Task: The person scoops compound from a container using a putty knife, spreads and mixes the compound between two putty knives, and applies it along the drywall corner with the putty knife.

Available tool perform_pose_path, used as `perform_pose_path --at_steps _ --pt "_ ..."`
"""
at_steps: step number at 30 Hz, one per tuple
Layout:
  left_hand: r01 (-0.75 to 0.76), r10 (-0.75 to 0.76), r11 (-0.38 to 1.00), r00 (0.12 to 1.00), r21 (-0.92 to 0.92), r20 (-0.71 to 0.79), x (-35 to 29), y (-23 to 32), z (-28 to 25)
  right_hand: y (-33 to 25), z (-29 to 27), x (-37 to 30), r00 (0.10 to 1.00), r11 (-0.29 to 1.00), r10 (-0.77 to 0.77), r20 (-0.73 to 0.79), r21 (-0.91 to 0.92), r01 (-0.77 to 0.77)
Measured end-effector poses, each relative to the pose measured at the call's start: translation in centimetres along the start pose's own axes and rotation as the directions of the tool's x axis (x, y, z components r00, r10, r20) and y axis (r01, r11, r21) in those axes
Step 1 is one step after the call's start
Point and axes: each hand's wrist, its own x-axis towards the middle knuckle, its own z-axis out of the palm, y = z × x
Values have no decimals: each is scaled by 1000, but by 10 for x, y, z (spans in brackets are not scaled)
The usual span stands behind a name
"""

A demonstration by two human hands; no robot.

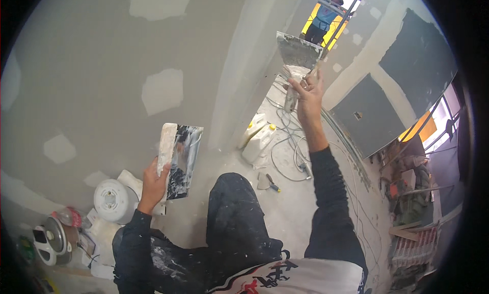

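My left hand [154, 184] is wrapped round the pale, compound-crusted grip of a rectangular plastering trowel [186, 159]. Its steel face is smeared with white and dark residue. Raised ahead, my right hand [308, 98] holds a wide putty knife [301, 52] by its handle, blade pointing up and away. White compound clings to the lower blade. The knife is close to the edge of the grey plasterboard wall [204, 54], which carries dried white filler patches; whether the blade touches the wall, I cannot tell.
White jugs [259, 144] with yellow caps stand by the wall's end. Cables [293, 136] loop over the floor near a small scraper [266, 182]. A white tub [114, 200] and a rice cooker [55, 238] sit at left. Beyond the opening, a person [324, 20] stands by scaffold poles.
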Motion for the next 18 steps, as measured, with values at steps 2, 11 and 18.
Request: perform_pose_path --at_steps 2,11,18 --pt "-19 19 999 1000 -51 2 1 -3 3 24 3 -1 998 996 -12 -64 82 17" --pt "80 -82 994 996 77 27 0 -12 -6 27 93 92 977 971 -168 -134 145 187" --pt "79 -79 997 997 2 28 4 0 -3 40 103 145 941 956 -259 -220 79 282"
